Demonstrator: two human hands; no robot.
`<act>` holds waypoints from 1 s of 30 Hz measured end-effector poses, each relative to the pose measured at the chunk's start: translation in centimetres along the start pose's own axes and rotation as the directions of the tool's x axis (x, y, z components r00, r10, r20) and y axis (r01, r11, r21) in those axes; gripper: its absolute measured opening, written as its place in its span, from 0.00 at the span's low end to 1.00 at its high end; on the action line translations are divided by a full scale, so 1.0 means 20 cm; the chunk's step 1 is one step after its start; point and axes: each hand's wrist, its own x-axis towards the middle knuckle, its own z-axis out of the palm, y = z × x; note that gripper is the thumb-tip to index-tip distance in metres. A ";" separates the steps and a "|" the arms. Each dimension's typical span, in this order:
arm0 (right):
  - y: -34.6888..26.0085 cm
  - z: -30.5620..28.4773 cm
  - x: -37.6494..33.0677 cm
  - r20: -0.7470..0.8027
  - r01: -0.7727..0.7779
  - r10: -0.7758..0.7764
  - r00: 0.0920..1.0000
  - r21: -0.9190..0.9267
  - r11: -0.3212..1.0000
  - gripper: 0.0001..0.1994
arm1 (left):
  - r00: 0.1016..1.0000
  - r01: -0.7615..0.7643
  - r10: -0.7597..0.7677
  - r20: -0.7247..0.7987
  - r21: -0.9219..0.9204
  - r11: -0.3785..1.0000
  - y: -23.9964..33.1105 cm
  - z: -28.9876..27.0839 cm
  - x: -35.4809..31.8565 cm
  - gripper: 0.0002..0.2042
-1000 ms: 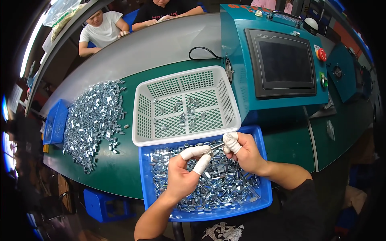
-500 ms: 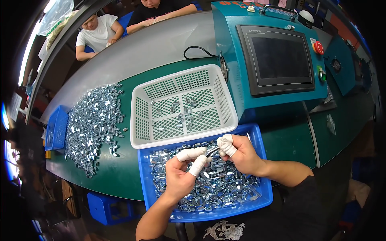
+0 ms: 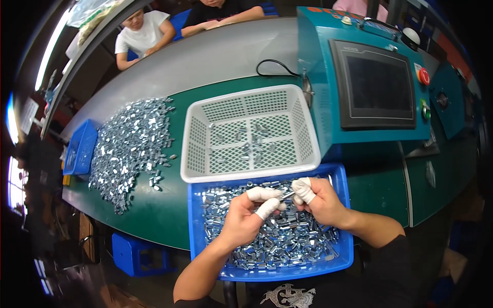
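Note:
Over a blue tray (image 3: pixel 193 226) filled with small silvery metal pieces (image 3: pixel 287 238), both my hands are held close together. My left hand (image 3: pixel 246 218), with white coverings on its thumb and fingers, pinches one end of a short, shiny metal piece (image 3: pixel 288 194). The other end of that piece meets the closed fingertips of my right hand (image 3: pixel 323 203), which wear similar white coverings. Where the fingers grip, its ends are hidden. Just beyond my hands stands a white plastic basket (image 3: pixel 251 174) with a few metal pieces scattered on its lattice bottom.
A heap of similar metal pieces (image 3: pixel 133 149) lies on the green tabletop (image 3: pixel 177 205) at left, beside a small blue basket (image 3: pixel 79 149). A teal machine (image 3: pixel 321 113) with a dark screen (image 3: pixel 380 84) stands at right. Two people sit across the table. A blue stool (image 3: pixel 126 254) is below.
The whole view has shifted, so the table, baskets and machine appear farther right. My hands stay over the blue tray, still pinching the metal piece between them.

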 end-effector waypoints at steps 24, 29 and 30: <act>-0.01 0.02 -0.02 -0.053 0.089 -0.092 0.994 -0.047 0.995 0.18 | 0.908 -0.359 0.419 -0.004 0.506 0.784 -0.05 0.04 -0.02 0.08; -0.01 0.03 -0.02 -0.079 0.107 -0.110 0.991 -0.041 0.993 0.17 | 0.999 -0.046 0.045 -0.010 -0.101 0.994 -0.07 0.02 -0.02 0.09; -0.01 0.03 -0.02 -0.072 0.109 -0.112 0.991 -0.046 0.993 0.17 | 0.999 -0.052 0.051 -0.015 -0.104 0.993 -0.08 0.01 -0.02 0.09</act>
